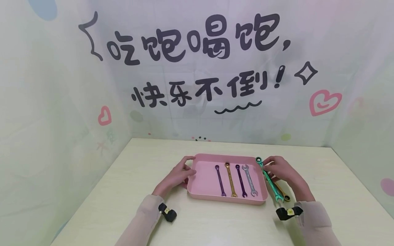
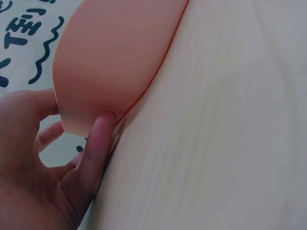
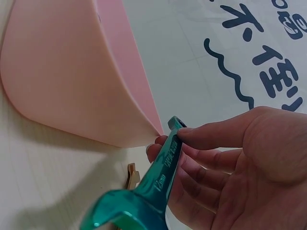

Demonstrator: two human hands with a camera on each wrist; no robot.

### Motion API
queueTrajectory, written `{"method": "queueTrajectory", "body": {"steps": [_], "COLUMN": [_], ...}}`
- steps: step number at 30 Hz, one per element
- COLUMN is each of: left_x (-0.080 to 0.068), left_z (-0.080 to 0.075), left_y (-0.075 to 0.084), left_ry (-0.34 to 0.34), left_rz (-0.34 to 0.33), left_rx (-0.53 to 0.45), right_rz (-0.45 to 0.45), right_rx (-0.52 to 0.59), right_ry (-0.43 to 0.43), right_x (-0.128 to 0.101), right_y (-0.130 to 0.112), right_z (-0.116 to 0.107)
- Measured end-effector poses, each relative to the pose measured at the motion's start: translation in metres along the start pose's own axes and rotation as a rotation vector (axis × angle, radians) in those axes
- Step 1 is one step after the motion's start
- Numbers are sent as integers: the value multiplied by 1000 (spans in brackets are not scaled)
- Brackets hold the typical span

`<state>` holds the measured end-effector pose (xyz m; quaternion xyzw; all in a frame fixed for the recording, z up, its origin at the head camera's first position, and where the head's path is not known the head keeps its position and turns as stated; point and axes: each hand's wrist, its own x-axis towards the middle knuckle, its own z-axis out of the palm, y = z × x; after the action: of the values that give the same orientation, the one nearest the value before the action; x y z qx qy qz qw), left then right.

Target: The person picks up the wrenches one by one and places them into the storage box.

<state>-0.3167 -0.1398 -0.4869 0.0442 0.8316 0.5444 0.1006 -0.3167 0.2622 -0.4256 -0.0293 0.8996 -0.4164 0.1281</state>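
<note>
Right wrist view shows the fingers of the right hand pinched on the shaft of a green wrench, thumb on top and fingertips beneath. That wrench is lifted at a slant just beside the right wall of a pink tray, its ring end toward the far corner. A gold wrench lies on the worktop under it, partly hidden. On the other side, the left hand grips the tray's near-left corner, thumb pressed against the outer wall and fingers curled over the rim. Inside the tray lie four wrenches side by side: a purple one, a golden one, a second purple one and a silver one. Behind stands a backdrop with lettering.
</note>
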Motion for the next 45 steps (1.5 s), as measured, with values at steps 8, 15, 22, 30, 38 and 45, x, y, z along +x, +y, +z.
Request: {"method": "queueTrajectory", "body": {"steps": [8, 15, 22, 30, 38, 45], "left_x": [0, -1, -1, 0, -1, -3], "left_z": [0, 0, 0, 0, 1, 1], "left_y": [0, 1, 0, -1, -2, 0], "left_ry": [2, 6, 7, 12, 14, 12], "left_rz": [-1, -1, -2, 2, 5, 9], "left_rx": [-7, -3, -2, -2, 1, 2], "right_rz": [6, 7, 8, 2, -13, -26], "right_rx": [-2, -5, -1, -4, -12, -9], "right_ry": [1, -1, 0, 1, 5, 8], "right_x": [1, 0, 1, -1, -3, -5], "right_y": [0, -1, 0, 0, -3, -6], "right_z": [2, 3, 4, 3, 0, -1]}}
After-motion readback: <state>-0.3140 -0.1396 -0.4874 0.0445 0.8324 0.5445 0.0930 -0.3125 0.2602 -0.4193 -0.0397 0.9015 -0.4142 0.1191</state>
